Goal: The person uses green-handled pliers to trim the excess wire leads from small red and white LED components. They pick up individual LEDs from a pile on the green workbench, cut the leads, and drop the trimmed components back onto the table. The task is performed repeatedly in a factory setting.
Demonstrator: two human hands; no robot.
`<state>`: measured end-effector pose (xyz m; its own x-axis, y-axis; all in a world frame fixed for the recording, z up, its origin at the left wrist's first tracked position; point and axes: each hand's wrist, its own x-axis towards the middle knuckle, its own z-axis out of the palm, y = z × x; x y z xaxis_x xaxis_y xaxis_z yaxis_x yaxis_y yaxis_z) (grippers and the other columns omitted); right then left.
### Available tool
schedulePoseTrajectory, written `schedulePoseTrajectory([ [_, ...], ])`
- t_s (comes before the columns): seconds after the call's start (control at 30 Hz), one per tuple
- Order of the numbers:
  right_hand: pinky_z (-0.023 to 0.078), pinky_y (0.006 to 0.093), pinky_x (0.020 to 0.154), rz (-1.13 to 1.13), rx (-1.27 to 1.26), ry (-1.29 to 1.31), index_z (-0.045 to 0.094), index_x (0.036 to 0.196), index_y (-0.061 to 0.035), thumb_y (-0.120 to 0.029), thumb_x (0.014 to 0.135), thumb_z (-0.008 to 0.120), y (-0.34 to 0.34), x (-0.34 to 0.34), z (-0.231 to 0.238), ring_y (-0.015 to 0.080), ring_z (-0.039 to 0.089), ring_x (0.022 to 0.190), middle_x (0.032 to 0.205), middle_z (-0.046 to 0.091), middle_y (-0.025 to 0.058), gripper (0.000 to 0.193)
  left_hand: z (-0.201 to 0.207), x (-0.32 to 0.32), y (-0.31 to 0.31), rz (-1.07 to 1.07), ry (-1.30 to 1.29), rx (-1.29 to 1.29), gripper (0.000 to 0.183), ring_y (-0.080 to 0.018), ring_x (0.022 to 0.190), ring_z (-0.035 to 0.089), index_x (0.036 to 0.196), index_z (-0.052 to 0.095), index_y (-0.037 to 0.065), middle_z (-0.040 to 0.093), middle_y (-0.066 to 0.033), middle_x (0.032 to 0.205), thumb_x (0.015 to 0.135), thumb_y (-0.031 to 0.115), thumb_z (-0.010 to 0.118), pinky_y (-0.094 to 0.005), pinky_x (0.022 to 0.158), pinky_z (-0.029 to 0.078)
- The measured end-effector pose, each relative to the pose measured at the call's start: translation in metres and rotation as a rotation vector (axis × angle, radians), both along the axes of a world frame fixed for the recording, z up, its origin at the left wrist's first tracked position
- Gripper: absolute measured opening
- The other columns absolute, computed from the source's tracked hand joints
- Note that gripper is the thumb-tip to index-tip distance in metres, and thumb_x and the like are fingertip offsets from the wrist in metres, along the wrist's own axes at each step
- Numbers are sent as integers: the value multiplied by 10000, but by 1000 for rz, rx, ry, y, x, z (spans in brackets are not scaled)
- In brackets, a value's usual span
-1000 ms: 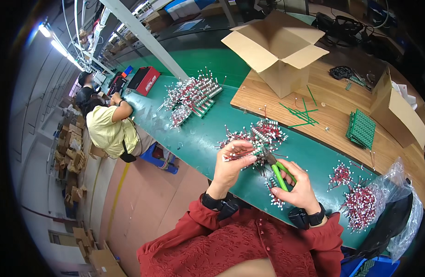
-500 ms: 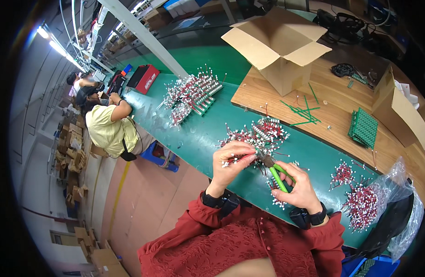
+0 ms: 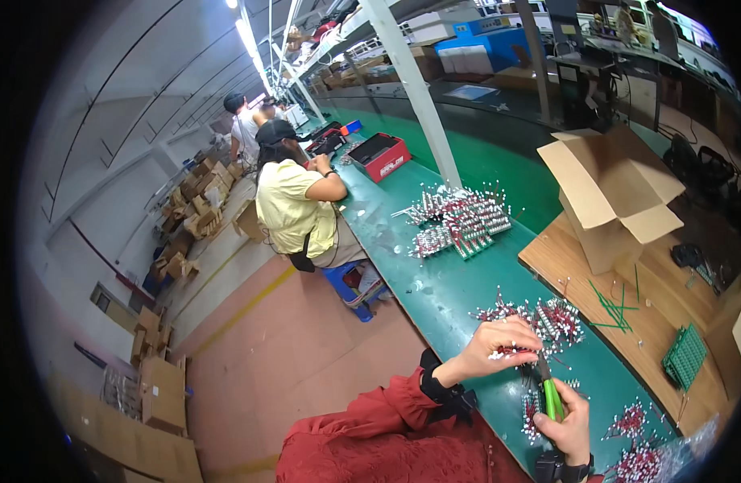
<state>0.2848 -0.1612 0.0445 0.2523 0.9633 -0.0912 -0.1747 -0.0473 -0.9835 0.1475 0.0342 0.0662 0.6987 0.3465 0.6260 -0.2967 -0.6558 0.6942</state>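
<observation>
My left hand (image 3: 499,348) is closed on a small bunch of red wires with white ends (image 3: 509,352). My right hand (image 3: 570,423) grips pliers with green handles (image 3: 552,400), and their jaws are up against the fingertips of my left hand. Whether the jaws are biting on something there is too small to tell. Just beyond my hands lies a heap of wired parts (image 3: 557,320) in red and white. A smaller wired piece (image 3: 531,414) rests on the green table (image 3: 435,302) beside my right hand.
A larger pile of wired boards (image 3: 467,225) lies farther left, loose wire bundles (image 3: 632,423) at the lower right. An open cardboard box (image 3: 600,213), green strips (image 3: 614,306) and green boards (image 3: 685,358) are on a wooden board. A co-worker in yellow (image 3: 286,201) sits near a red box (image 3: 382,165).
The view has swung left, so the table and my hands appear farther right and lower. Both hands keep their hold on the wires and the pliers, whose handles look closer together.
</observation>
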Motion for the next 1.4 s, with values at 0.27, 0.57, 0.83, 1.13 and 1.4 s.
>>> schedulePoseTrajectory([
  [0.27,389,192,632,33,-24,104,535,1195,98,-61,628,745,2,1,2,61,484,699,833,543,3,625,-14,-6,-5,6,-60,-82,146,-245,818,658,872,699,7,697,-122,892,734,-27,733,-343,744,500],
  [0.57,415,207,638,77,-25,299,517,1214,104,-73,647,743,4,0,-4,78,508,702,784,552,31,636,-10,-8,-9,66,16,-187,106,-228,839,674,852,703,-2,701,-125,881,751,-31,717,-336,766,502],
  [0.83,415,195,713,228,-73,484,506,1278,33,-52,718,708,1,11,-1,68,500,806,910,550,-4,601,-14,-5,-15,132,82,-530,73,-226,816,661,813,695,-42,694,-151,860,745,-57,673,-322,737,523],
  [1.13,465,343,644,-297,-73,-882,589,1195,-74,-157,623,711,8,6,-5,218,557,751,815,517,61,591,-28,-16,0,186,-72,-990,152,-177,808,644,970,663,-49,655,-117,989,828,5,658,-288,746,540],
  [1.4,447,320,617,-146,-41,-537,573,1222,-74,-190,606,735,9,8,-1,181,532,699,809,516,51,647,-21,-8,-10,234,140,-784,165,-131,866,612,928,695,-16,660,-84,950,767,-52,699,-244,772,494],
])
